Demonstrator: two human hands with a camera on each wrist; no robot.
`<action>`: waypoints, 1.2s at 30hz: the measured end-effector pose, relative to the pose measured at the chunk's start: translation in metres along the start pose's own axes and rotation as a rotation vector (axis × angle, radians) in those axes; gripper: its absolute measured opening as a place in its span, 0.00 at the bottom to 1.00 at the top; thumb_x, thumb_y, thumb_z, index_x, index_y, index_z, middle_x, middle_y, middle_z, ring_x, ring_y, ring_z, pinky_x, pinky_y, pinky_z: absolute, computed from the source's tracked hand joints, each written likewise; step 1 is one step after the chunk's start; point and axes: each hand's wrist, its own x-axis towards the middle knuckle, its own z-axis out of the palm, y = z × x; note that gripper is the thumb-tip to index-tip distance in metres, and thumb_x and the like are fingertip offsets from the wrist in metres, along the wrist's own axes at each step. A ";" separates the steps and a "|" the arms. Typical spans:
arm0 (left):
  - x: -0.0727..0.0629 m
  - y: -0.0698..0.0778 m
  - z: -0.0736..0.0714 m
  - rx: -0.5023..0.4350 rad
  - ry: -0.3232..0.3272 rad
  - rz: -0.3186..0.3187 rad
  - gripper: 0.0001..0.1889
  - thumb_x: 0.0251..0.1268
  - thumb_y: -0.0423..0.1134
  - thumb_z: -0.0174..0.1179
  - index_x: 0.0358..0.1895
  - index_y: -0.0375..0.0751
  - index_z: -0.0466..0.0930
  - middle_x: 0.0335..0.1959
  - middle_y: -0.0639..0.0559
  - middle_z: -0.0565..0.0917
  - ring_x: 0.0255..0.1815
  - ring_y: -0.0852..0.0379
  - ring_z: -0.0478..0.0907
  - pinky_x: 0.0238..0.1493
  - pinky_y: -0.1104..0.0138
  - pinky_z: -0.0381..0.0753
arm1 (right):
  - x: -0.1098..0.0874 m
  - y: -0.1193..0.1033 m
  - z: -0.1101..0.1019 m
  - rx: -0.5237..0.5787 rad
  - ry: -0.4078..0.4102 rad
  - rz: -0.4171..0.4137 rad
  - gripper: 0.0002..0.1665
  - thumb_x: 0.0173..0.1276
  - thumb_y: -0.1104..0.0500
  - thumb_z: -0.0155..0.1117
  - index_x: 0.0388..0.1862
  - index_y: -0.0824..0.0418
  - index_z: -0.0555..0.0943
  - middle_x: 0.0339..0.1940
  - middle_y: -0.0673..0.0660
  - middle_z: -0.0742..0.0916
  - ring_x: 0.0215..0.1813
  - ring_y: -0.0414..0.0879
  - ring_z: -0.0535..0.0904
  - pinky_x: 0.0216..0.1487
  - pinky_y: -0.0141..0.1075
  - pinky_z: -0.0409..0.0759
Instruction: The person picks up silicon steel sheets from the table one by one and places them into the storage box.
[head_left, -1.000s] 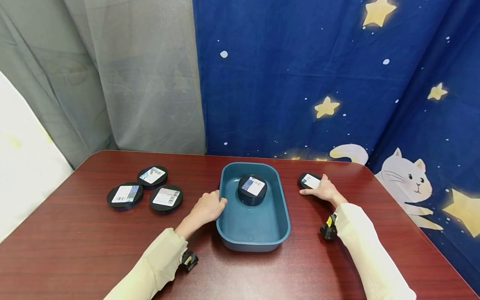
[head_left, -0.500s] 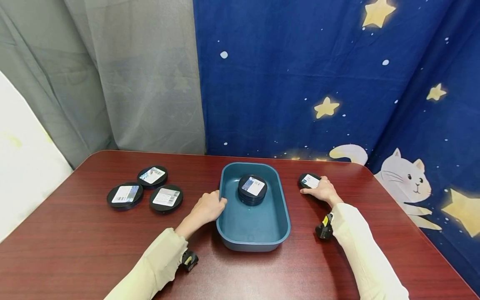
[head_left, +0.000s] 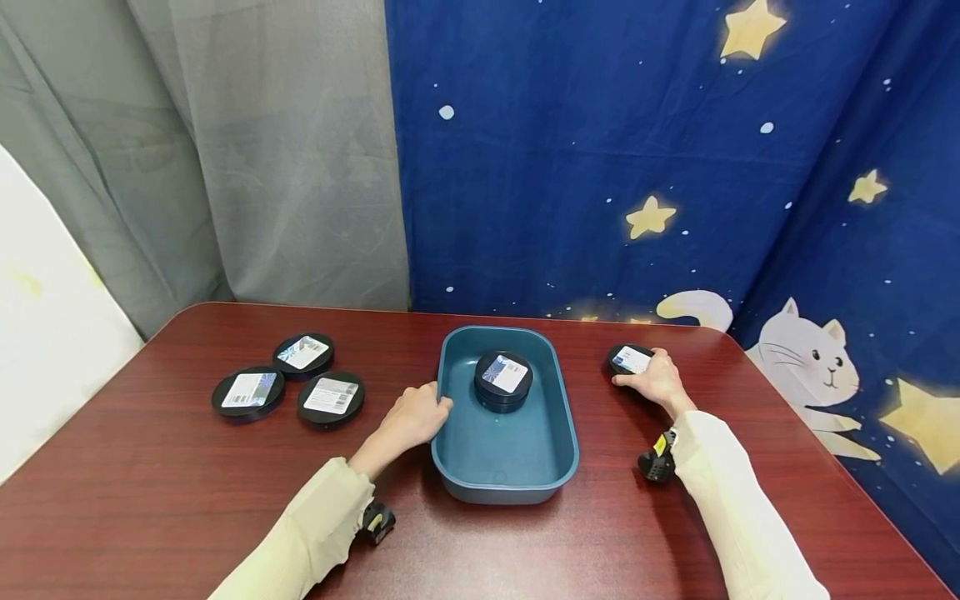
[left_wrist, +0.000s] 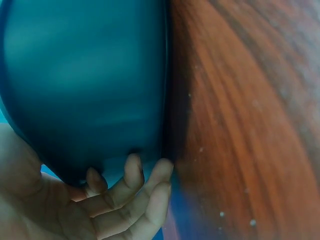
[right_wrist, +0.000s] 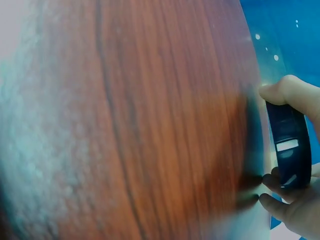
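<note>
My left hand (head_left: 412,414) grips the left rim of a blue-green rectangular bin (head_left: 504,487); in the left wrist view the fingers (left_wrist: 132,172) lie against the bin's outer wall. Inside the bin, towards its far end, sits a round black tin (head_left: 503,382) with a white label on its lid. To the right of the bin, my right hand (head_left: 660,382) holds another round black tin (head_left: 630,359) by its sides. The right wrist view shows this tin (right_wrist: 290,147) between thumb and fingers; whether it touches the table is hard to tell.
On the left of the table (head_left: 187,483) lie three more labelled black tins: one at the back (head_left: 303,356), one at the left (head_left: 248,392) and one nearer the bin (head_left: 331,399). A starry blue curtain (head_left: 525,167) and a grey curtain (head_left: 300,167) hang behind.
The right hand has closed in round the tin, and the two have shifted slightly to the right. The left hand and the bin stay in place.
</note>
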 end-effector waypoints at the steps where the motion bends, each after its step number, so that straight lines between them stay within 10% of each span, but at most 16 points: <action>1: 0.000 0.000 0.000 0.000 0.000 -0.001 0.10 0.60 0.38 0.44 0.32 0.34 0.71 0.19 0.46 0.68 0.22 0.53 0.69 0.22 0.65 0.66 | 0.000 0.000 0.000 0.003 0.009 0.002 0.50 0.47 0.53 0.67 0.57 0.80 0.52 0.48 0.76 0.69 0.49 0.66 0.66 0.53 0.52 0.64; 36: 0.000 -0.001 0.001 -0.010 -0.001 0.001 0.09 0.61 0.38 0.44 0.30 0.36 0.71 0.18 0.46 0.68 0.21 0.53 0.69 0.22 0.65 0.65 | -0.016 -0.019 -0.001 0.152 0.132 -0.045 0.52 0.47 0.51 0.69 0.61 0.73 0.51 0.53 0.73 0.70 0.54 0.63 0.66 0.57 0.50 0.62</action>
